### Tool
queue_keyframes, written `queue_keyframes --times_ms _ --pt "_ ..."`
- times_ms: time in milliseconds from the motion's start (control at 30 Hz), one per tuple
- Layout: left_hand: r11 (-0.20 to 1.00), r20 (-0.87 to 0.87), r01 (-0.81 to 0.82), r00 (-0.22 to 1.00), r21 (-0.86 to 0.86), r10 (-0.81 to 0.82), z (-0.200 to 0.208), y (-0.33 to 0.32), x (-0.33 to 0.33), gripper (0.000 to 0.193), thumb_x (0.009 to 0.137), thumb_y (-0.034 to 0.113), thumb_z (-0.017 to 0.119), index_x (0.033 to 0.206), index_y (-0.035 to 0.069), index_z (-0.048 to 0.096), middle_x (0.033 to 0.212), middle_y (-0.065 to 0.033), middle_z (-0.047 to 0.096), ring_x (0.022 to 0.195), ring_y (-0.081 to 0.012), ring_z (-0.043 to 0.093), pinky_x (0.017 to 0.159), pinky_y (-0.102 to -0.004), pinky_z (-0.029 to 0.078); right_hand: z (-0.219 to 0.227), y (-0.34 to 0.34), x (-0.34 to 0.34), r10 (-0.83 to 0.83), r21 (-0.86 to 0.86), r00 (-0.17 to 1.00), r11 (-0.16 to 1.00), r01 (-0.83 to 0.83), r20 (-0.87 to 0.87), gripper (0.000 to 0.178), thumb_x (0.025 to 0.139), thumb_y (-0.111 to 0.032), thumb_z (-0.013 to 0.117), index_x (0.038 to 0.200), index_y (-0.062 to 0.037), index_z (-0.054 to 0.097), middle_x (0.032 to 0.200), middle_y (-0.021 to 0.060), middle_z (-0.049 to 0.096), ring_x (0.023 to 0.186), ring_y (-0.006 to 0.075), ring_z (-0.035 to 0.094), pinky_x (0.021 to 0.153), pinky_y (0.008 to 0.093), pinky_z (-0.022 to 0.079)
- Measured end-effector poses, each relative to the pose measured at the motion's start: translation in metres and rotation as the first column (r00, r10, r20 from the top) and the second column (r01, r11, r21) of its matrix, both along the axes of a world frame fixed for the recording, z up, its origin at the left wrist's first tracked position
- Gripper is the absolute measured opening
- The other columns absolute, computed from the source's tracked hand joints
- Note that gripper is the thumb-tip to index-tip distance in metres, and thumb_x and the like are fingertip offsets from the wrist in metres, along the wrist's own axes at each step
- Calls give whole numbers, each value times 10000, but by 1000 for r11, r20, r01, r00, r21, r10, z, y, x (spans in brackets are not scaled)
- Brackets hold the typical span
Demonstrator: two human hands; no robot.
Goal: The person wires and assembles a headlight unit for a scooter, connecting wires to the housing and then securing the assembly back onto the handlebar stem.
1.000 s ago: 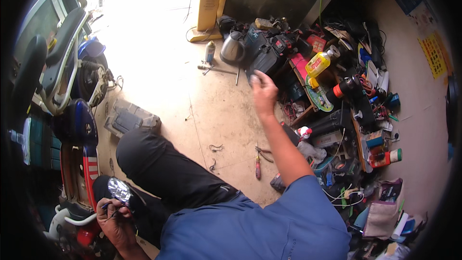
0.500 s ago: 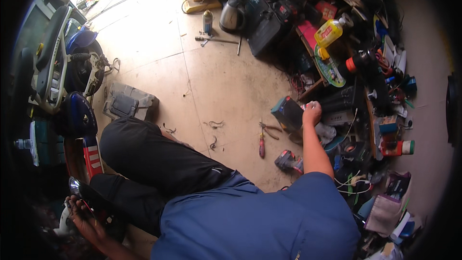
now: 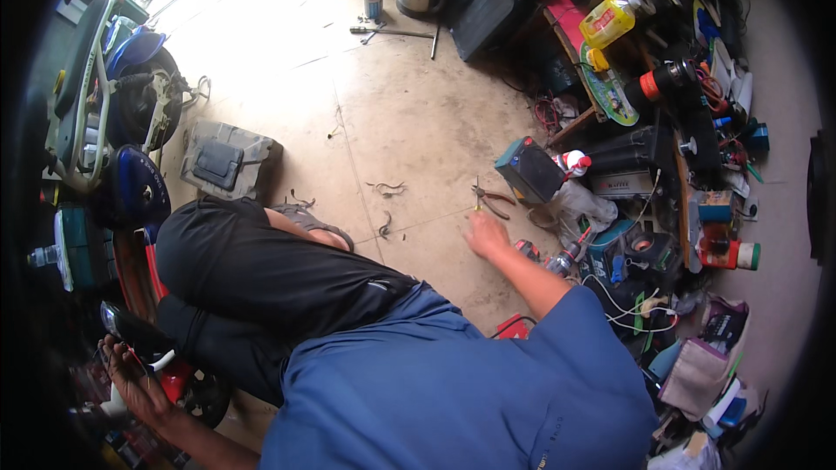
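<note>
My right hand [image 3: 487, 235] is down on the floor, its fingers closed round a screwdriver [image 3: 477, 204]. Only the screwdriver's thin shaft shows past the fingers; its handle is hidden. Just beyond lie pliers [image 3: 496, 198] with dark handles spread apart. At the lower left my left hand [image 3: 138, 385] is raised beside a round chrome headlight [image 3: 113, 318]. Thin red and dark wires [image 3: 133, 355] cross its fingers, which seem to pinch them. A red-and-black power drill [image 3: 562, 259] lies right of my right hand, partly behind my forearm.
A white bottle with a red cap [image 3: 575, 163] rests against a dark battery box [image 3: 529, 169]. Crowded shelves [image 3: 684, 209] line the right. A grey case [image 3: 228, 159] sits by my knee, and a blue motorbike [image 3: 139, 187] stands left. Small curved metal pieces [image 3: 385, 224] lie ahead.
My right hand has left the bottle by the battery box and come down and left onto the screwdriver. My left hand stays by the headlight. The view has shifted slightly.
</note>
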State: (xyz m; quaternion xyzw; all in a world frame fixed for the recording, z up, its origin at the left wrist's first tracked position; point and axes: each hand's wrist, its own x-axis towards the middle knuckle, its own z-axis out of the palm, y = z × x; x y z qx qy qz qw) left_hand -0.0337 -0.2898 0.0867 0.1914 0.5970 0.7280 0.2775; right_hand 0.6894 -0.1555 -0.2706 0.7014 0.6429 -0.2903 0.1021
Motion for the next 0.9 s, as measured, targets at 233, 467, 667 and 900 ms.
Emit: queue_keyframes --times_ms 233,467,667,900 --pt "1000 9 30 999 -1 -30 9 -13 0 399 1094 101 585 1482 17 547 1416 -84 661 1143 -141 665 1024 -276 522 -78 -41 -9 -456 -6 867 884 467 199 501 969 -257 695 1349 17 517 1293 275 648 1163 436 688 975 488 581" --pt "999 15 -4 1000 45 3 5 -20 11 351 1092 89 583 1439 39 583 1326 -66 702 1081 -118 672 923 -250 531 -94 3 22 -449 -60 871 882 468 197 336 994 -167 646 1247 39 567 1274 299 675 1193 427 690 987 499 571" --pt "984 -30 -174 984 46 176 18 -47 22 311 1070 88 632 1378 44 624 1278 -65 726 1003 -88 686 843 -217 555 -87 27 -23 -31 197 948 980 -33 317 333 939 -109 626 1233 47 605 1266 255 694 1204 356 678 1025 442 562" --pt "966 39 -236 972 103 233 17 -114 -4 290 1065 81 640 1352 40 645 1261 -76 730 965 -85 695 774 -204 561 -100 103 -226 458 178 876 884 -432 -151 487 888 -127 652 1367 -59 599 1282 227 641 1198 392 635 1031 469 539"
